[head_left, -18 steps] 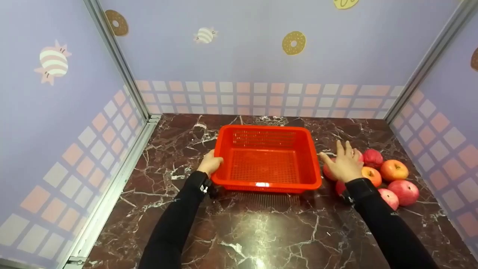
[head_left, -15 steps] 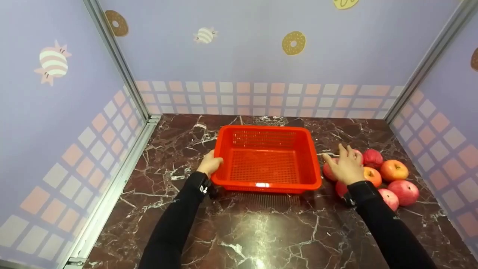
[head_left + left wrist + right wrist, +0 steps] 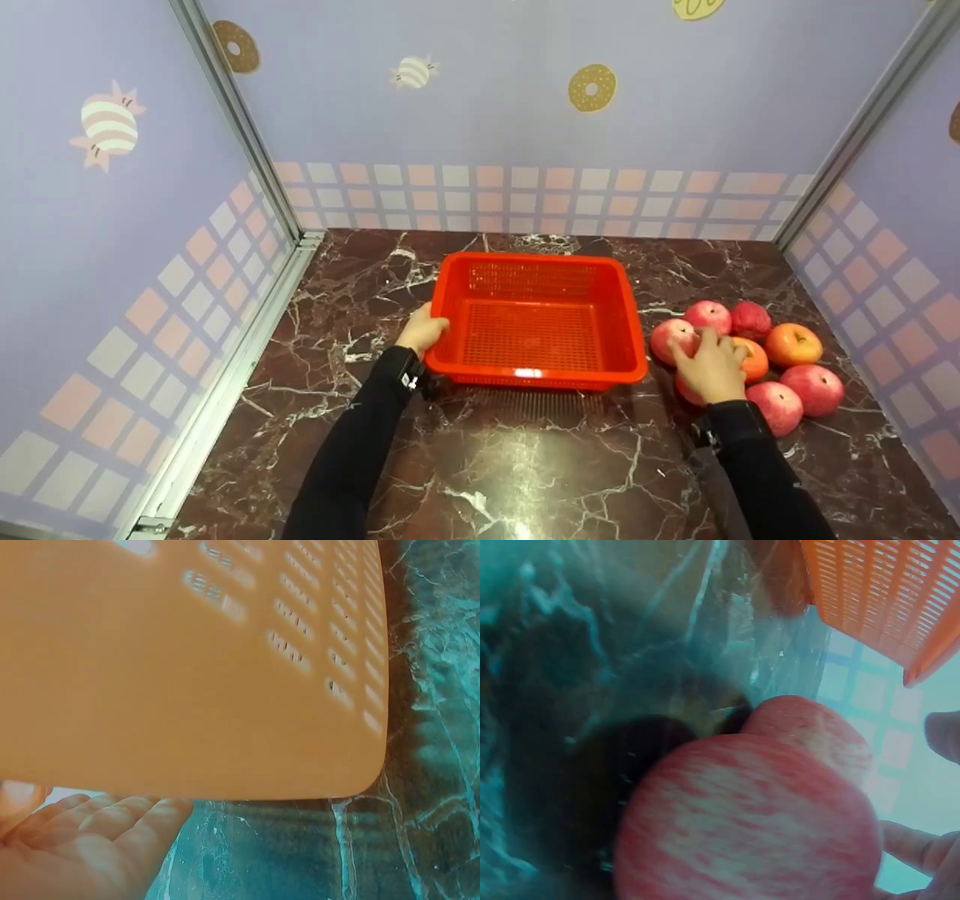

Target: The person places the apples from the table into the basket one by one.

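In the head view a red plastic basket (image 3: 529, 337) stands on the dark marbled table, nothing inside it. My left hand (image 3: 422, 330) grips its left rim, thumb on top; in the left wrist view, fingers (image 3: 112, 829) lie below the basket wall (image 3: 187, 705). My right hand (image 3: 712, 366), fingers spread and bent, is over a group of apples right of the basket. Just beneath it is a pink-red apple (image 3: 690, 391), partly hidden; another apple (image 3: 670, 339) lies beyond its thumb. In the right wrist view the thumb (image 3: 943, 736) stands apart from the large near apple (image 3: 750, 825).
Several more apples, pink-red (image 3: 814, 388) and orange (image 3: 793, 345), lie close together beside the right hand. Patterned panels (image 3: 480, 112) wall in the marbled table (image 3: 555, 465) at the back and both sides.
My right hand has come down and nearer to me over the front-left apples, its fingers bending more. The left hand and the basket stay in place.
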### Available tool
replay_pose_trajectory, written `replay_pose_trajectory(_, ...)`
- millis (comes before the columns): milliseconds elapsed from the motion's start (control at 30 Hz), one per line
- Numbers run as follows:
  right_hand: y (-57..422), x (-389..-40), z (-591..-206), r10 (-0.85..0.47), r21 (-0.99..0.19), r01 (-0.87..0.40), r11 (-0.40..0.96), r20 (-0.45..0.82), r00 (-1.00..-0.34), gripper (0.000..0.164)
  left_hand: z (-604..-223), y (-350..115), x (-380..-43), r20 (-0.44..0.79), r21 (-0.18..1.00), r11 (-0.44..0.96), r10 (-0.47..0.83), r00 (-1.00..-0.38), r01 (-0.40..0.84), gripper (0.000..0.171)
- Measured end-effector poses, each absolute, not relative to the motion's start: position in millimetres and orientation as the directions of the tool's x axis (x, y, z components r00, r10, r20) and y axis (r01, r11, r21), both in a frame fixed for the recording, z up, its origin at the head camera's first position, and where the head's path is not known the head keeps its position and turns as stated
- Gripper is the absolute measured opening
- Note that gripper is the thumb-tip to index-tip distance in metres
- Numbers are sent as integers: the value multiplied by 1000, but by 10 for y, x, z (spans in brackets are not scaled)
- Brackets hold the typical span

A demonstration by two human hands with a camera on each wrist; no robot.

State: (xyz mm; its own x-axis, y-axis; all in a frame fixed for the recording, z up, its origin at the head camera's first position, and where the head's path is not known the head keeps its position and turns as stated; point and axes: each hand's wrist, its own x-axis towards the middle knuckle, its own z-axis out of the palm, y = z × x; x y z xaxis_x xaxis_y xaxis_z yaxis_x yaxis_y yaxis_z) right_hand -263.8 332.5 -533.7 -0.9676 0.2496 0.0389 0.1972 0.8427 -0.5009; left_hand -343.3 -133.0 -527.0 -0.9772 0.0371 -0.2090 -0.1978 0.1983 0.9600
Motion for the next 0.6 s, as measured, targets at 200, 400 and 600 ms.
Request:
replay_pose_trajectory(200, 3325, -2584, -5422, 271, -513, 229, 827, 9, -962, 76, -5280, -1337, -3414, -195, 962, 202, 34, -980, -184, 67)
replay_pose_trajectory(400, 3300, -2546, -5517, 300, -517, 232, 824, 52, -953, 69, -5289, -1324, -3428, -183, 969, 176, 38, -982, -174, 67)
replay_pose_trajectory(600, 3272, -2508, -5591, 307, -505, 229, 832, 75, -949, 64, -5313, -1338, -3436, -189, 970, 163, 37, -981, -181, 67)
